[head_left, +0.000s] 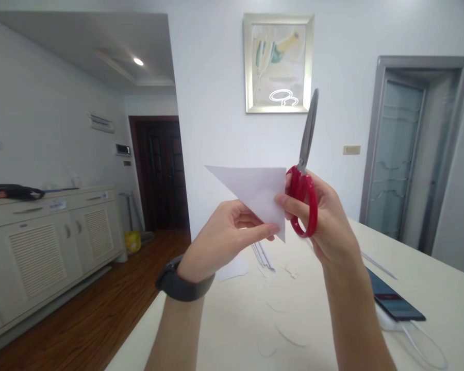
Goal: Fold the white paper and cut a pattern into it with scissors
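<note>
Between both hands, raised above the table, is a white paper triangle (251, 188), its long point facing left. My left hand (232, 226), with a dark band on the wrist, pinches its lower edge between thumb and fingers. At the paper's right edge, my right hand (317, 216) grips it with the thumb in front. That same hand also carries red-handled scissors (313, 206), with the blades together and pointing up. Some of my right fingers are hidden behind the paper and the scissor handles.
On the white table (232, 330) lie thin white paper strips (263, 257), small scraps (290, 271) and a white sheet (234, 269). A phone (396, 299) with a white cable (421, 345) is at the right. A louvred cabinet (54, 237) stands at the left.
</note>
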`<state>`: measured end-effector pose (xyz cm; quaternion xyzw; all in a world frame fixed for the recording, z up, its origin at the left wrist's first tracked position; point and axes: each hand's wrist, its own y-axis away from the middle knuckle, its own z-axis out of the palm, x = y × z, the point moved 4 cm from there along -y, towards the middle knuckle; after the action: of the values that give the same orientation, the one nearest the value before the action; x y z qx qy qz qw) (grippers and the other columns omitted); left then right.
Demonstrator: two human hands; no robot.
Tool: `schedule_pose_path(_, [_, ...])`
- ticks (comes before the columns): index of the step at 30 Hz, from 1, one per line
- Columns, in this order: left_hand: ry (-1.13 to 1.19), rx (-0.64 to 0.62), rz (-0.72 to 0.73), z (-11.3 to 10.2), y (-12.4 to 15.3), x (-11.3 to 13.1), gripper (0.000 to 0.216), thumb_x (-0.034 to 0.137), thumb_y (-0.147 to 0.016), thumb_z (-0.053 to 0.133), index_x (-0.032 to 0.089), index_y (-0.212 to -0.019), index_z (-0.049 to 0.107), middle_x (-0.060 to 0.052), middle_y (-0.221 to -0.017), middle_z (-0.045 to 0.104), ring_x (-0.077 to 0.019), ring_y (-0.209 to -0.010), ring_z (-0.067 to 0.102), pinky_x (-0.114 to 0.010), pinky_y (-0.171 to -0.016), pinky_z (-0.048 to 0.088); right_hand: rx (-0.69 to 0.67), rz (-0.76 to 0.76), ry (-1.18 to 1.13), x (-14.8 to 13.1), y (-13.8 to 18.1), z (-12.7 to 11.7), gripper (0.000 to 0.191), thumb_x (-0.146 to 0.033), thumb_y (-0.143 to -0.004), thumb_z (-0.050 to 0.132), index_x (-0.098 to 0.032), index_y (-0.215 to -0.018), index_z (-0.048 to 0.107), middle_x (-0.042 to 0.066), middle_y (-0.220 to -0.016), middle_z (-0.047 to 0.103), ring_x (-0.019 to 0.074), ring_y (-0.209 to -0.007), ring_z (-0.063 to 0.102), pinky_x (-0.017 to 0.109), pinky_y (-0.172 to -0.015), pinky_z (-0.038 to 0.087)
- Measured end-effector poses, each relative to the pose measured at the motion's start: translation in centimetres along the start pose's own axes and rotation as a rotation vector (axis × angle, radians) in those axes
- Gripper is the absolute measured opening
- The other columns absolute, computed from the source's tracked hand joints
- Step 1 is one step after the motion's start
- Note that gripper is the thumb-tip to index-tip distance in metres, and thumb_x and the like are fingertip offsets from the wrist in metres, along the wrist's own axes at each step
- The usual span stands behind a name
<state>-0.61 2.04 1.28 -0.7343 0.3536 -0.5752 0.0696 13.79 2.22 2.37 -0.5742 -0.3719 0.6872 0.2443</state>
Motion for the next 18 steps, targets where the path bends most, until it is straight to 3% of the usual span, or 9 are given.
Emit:
schedule_pose_path(11, [-0.077, -0.103, -0.052, 0.68, 0.19, -0.02, 0.018, 0.03, -0.08, 0.066, 0.012, -0.08, 0.067, -0.002, -0.071, 0.067, -0.0143, -0.07, 0.063, -0.027, -0.069, 0.052, 0.011, 0.0, -0.01, 0.12, -0.09, -0.28, 0.013, -0.012, -0.079, 0.066, -0.019, -0.081, 0.055, -0.005, -0.068, 0.048, 0.0064, -0.057, 0.043, 0.018, -0.049, 0.037])
schedule_pose_path(18, [-0.125, -0.097, -0.016, 0.97, -0.05, 0.33, 0.015, 0.029, -0.083, 0.063, 0.015, -0.087, 0.066, -0.003, -0.08, 0.068, -0.016, -0.078, 0.064, -0.029, -0.074, 0.051, -0.007, 0.002, -0.031, -0.13, -0.35, -0.16, 0.013, -0.01, -0.079, 0.065, -0.018, -0.08, 0.054, -0.006, -0.068, 0.048, 0.0058, -0.056, 0.042, 0.017, -0.049, 0.037])
